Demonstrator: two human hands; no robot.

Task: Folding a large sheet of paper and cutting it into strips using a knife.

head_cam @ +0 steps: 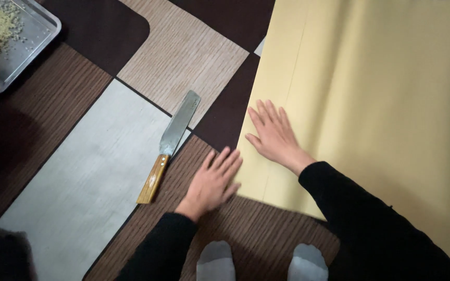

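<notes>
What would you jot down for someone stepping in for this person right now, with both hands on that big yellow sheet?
Left hand: open, flat on the floor, fingertips at the edge of the yellow paper sheet.
Right hand: open, palm down, pressing the sheet near its left edge.
Sheet: spread over the patterned floor mat, a long crease line running up it.
Knife: wooden handle, flat blade, lying untouched left of the hands.
Metal tray with grains: far upper left.
Done: sheet laid out. No cut visible in the sheet.
</notes>
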